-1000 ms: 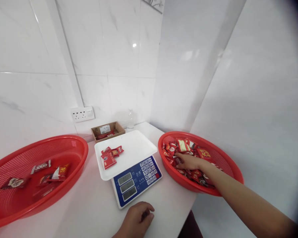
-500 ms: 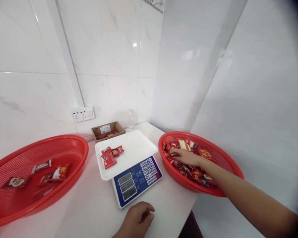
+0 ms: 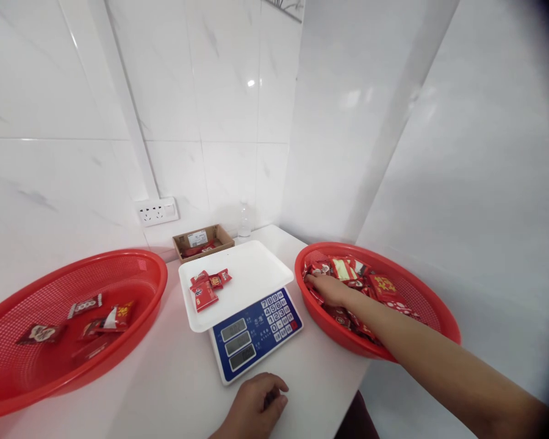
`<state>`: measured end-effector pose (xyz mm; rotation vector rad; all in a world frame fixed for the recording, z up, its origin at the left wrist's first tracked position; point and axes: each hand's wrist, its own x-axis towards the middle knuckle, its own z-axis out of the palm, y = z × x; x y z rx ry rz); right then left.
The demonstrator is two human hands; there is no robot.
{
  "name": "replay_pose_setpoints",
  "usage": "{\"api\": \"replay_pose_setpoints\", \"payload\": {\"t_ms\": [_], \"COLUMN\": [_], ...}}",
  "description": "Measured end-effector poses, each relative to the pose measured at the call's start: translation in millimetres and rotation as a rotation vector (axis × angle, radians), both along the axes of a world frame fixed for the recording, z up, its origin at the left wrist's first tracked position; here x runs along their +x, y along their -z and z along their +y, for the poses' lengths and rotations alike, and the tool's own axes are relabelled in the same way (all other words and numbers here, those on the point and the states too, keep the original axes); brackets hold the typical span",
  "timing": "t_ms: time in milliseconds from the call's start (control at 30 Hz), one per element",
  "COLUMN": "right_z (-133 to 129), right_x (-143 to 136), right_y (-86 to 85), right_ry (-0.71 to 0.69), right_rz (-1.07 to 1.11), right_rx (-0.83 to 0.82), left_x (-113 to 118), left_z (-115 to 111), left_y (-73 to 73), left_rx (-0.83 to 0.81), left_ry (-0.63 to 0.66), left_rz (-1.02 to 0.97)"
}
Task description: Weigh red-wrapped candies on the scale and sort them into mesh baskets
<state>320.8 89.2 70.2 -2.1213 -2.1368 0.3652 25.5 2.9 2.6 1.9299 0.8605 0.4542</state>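
My right hand [image 3: 328,289] reaches into the right red basket [image 3: 427,317], its fingertips hidden among red snack packets [image 3: 384,285]. Whether it grips one of them cannot be seen. Loosely curled on the white table [image 3: 165,390], my left hand [image 3: 258,399] has thumb and forefinger apart and nothing visible between them. Just beyond it stands a digital scale [image 3: 256,332] with a blue keypad panel. On the scale's white tray [image 3: 251,268], several small red packets [image 3: 205,291] lie together at the left side.
At the left is another red mesh basket [image 3: 137,259] with several wrapped snacks [image 3: 116,317] in it. Behind the scale are a small cardboard box [image 3: 219,235] with red packets inside and a clear bottle [image 3: 244,221]. Tiled walls with a socket [image 3: 158,211] border the table.
My right hand has pushed slightly lower and deeper into the packets, and its fingers have become hidden. My left hand stays in place, and the view has shifted a little.
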Motion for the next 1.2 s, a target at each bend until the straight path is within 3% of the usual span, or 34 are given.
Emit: {"api": "replay_pose_setpoints", "payload": {"t_ms": [200, 467, 933, 1200], "right_z": [10, 1, -1, 5], "right_x": [23, 51, 55, 63], "right_y": [-14.8, -35.4, -31.9, -21.5], "right_ry": [0.073, 0.165, 0.234, 0.242], "right_rz": [0.122, 0.368, 0.425, 0.448], "right_rx": [0.092, 0.195, 0.239, 0.215], "left_x": [0, 0, 0, 0], "left_z": [2, 4, 4, 3], "left_y": [1.8, 9.1, 7.9, 4.4], "left_rx": [-0.036, -0.007, 0.000, -0.009], "left_ry": [0.013, 0.024, 0.027, 0.026], "left_rz": [-0.014, -0.018, -0.030, -0.019]}}
